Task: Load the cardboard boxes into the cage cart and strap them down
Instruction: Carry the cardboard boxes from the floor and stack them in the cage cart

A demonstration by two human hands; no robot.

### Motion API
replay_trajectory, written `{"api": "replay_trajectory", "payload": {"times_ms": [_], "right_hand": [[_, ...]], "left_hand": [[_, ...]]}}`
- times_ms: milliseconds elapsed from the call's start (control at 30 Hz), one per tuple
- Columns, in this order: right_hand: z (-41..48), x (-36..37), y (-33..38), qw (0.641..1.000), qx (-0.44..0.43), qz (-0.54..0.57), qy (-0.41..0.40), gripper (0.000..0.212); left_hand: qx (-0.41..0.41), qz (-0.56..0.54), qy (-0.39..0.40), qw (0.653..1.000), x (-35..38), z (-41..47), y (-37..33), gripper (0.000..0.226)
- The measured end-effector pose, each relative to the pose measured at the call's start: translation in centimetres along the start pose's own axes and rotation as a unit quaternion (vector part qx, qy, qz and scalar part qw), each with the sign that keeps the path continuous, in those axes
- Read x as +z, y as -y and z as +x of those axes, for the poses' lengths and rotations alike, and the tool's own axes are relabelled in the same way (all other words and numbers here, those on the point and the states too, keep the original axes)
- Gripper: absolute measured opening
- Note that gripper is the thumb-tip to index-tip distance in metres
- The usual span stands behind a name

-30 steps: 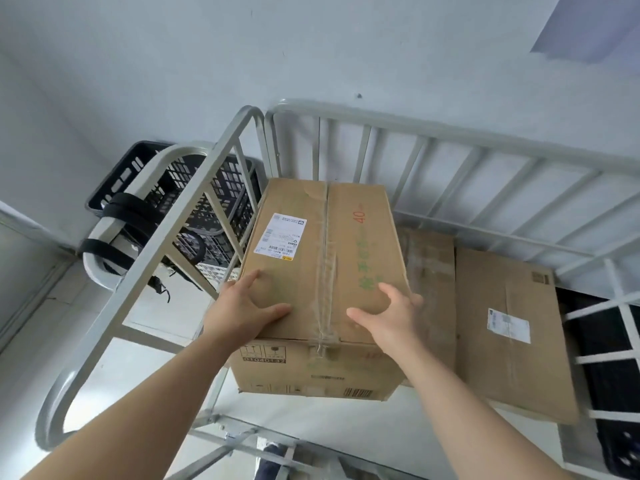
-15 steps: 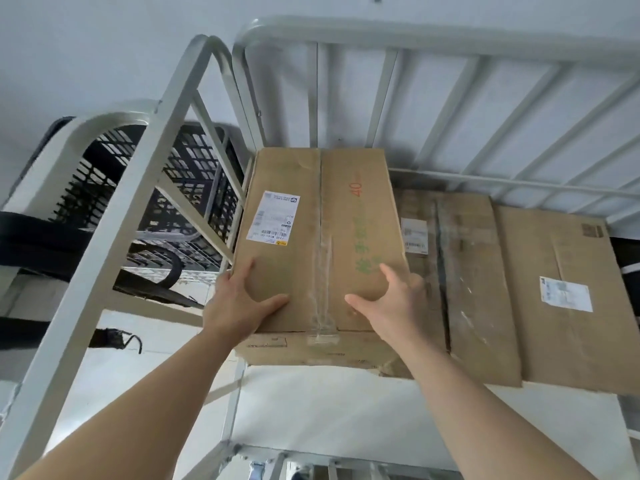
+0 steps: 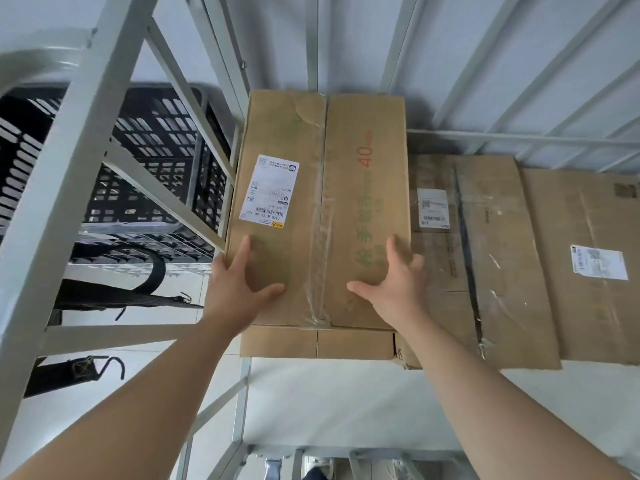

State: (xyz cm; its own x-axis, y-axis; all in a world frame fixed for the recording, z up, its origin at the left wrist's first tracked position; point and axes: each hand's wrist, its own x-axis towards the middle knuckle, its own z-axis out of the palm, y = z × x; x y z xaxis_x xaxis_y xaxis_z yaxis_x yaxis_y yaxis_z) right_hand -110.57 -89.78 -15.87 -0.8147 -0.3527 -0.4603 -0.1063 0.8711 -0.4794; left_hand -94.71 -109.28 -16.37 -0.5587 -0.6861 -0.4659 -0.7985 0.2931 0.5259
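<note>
While they dangle outside the cage cart (image 3: 86,140), black straps (image 3: 114,299): hooks hanging loose, untouched, same as a second ago, so strapping is yet to come
black crate (image 3: 166,133): beyond the bars, outside the load, not in play
cage cart: its left side and back bars loom far larger now; the person has leaned right in over the corner
left hand (image 3: 239,289): palm on the lid near the front, thumb splayed inward, outer fingers hooked over the left edge; same hold as before, no let-go yet
top box (image 3: 322,202): here's the change: a second ago its front face showed broadly, now it's nearly all lid; it sits in the left rear corner, close against the left side, far edge at the back bars, and looks to be landing or just landed
right hand (image 3: 391,289): thumb on the lid, fingers wrapped over the right edge, holding on
middle box (image 3: 485,254): just beside, lid apparently lower, left part overlapped by the top box
right box (image 3: 588,209): flat alongside, unmoved; with this row filled, placement looks nearly done, and releasing both hands comes next
</note>
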Motion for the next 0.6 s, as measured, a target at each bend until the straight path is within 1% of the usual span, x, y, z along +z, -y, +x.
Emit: {"api": "replay_trajectory", "payload": {"times_ms": [67,167,233,300,367,433,500,600], "right_hand": [[0.4,-0.1,0.3,1.0,-0.002,-0.017,0.008,0.115],[0.3,-0.5,0.5,0.999,-0.002,-0.027,0.022,0.115],[0.0,-0.8,0.6,0.999,-0.003,-0.041,0.019,0.112],[-0.5,-1.3,0.7,0.997,-0.016,-0.07,0.008,0.103],[-1.4,-2.1,0.8,0.994,-0.052,-0.091,-0.017,0.089],[-2.6,-3.5,0.8,0.989,-0.093,-0.108,-0.046,0.076],[-4.2,-5.3,0.8,0.983,-0.12,-0.124,-0.061,0.069],[-7.5,-8.7,1.0,0.98,-0.13,-0.128,-0.075,0.063]], "left_hand": [[-0.004,0.001,0.006,1.0,0.0,-0.2,-0.1,0.1],[-0.017,0.035,0.01,0.999,0.1,-0.7,-0.7,0.097],[-0.024,0.073,-0.001,0.997,0.2,-1.2,-1.3,0.092],[-0.012,0.134,-0.023,0.991,0.3,-1.8,-1.9,0.085],[0.022,0.184,-0.032,0.982,0.2,-2.5,-2.9,0.076],[0.076,0.208,-0.03,0.975,-0.3,-3.7,-4.3,0.064],[0.125,0.215,-0.019,0.968,-1.0,-5.2,-6.3,0.052],[0.165,0.222,-0.003,0.961,-2.3,-8.1,-9.7,0.04]]}}
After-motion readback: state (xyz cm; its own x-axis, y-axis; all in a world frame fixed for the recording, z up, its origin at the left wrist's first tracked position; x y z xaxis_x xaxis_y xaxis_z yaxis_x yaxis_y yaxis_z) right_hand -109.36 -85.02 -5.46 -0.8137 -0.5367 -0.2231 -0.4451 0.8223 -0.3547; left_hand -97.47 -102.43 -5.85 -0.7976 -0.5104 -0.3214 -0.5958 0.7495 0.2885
